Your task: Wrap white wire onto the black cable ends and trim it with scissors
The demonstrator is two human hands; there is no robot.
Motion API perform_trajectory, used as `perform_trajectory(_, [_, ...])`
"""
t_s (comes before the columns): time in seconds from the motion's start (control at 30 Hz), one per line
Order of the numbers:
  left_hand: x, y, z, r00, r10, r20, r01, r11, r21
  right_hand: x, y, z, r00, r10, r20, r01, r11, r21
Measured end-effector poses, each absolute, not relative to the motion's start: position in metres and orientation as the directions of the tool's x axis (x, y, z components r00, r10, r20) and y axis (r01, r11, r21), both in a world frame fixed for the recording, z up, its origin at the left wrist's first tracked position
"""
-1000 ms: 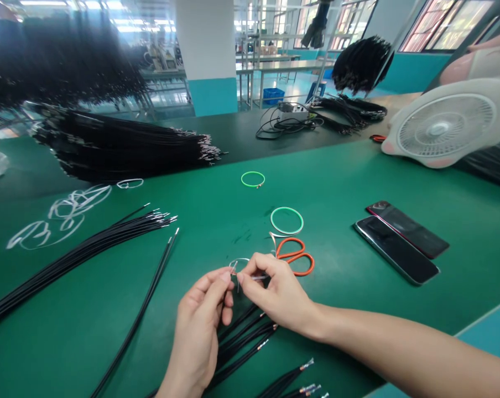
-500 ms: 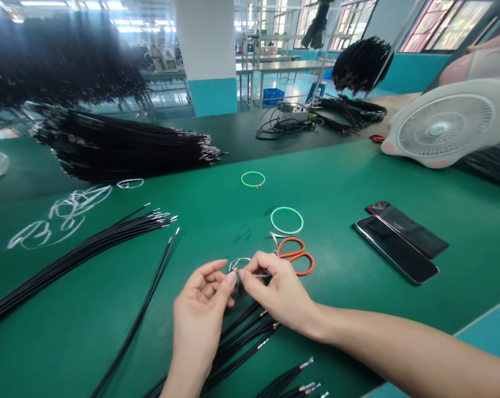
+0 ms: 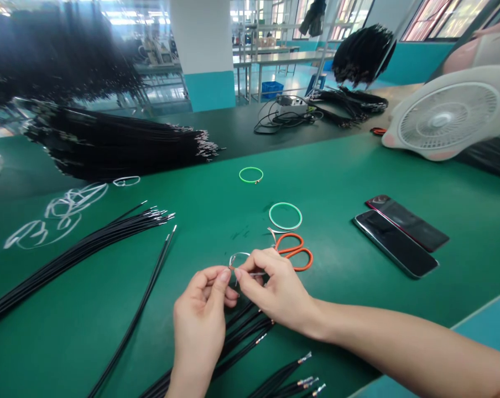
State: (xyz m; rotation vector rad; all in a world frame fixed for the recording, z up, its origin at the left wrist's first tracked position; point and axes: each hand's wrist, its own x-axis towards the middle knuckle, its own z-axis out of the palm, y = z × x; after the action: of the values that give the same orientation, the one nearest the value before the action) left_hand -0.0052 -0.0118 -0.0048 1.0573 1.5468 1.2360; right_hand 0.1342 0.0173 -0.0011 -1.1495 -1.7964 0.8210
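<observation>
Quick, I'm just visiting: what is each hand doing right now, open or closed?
Left hand: closed, fingertips pinching a thin pale wire loop.
Right hand: closed, apparently pinching the same thin pale wire loop.

hands (image 3: pixel 275 290): 2 | held wire loop (image 3: pixel 238 256): 1 | green wire loops (image 3: pixel 285 203): 2 | smartphones (image 3: pixel 395 243): 2 | scissors (image 3: pixel 292 247): 1 | fan (image 3: pixel 444 116): 1

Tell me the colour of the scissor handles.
The scissor handles are orange, seen clearly in the head view.
</observation>
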Motion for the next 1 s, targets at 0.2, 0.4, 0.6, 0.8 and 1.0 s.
perform_trajectory(0.2, [-0.006, -0.012, -0.004, -0.195, 0.967, -0.162, -0.003, 0.165, 0.986, 0.135, 0.017, 0.002, -0.269, 0.905, 0.33, 0.353, 0.411, -0.84])
perform_trajectory(0.4, [-0.009, -0.012, -0.004, -0.151, 0.962, -0.229, -0.089, 0.217, 0.972, 0.136, 0.019, 0.002, -0.297, 0.898, 0.324, 0.328, 0.415, -0.849])
perform_trajectory(0.6, [-0.012, -0.013, -0.001, -0.093, 0.949, -0.3, -0.149, 0.285, 0.947, 0.14, 0.019, 0.003, -0.353, 0.893, 0.28, 0.285, 0.388, -0.877])
perform_trajectory(0.8, [-0.015, -0.014, 0.001, -0.02, 0.954, -0.299, -0.081, 0.296, 0.952, 0.141, 0.027, -0.001, -0.404, 0.88, 0.25, 0.146, 0.331, -0.932])
perform_trajectory(1.0, [-0.018, -0.014, -0.002, -0.003, 0.998, 0.055, 0.272, -0.052, 0.961, 0.159, 0.043, 0.012, -0.397, 0.88, 0.262, 0.029, 0.297, -0.955])
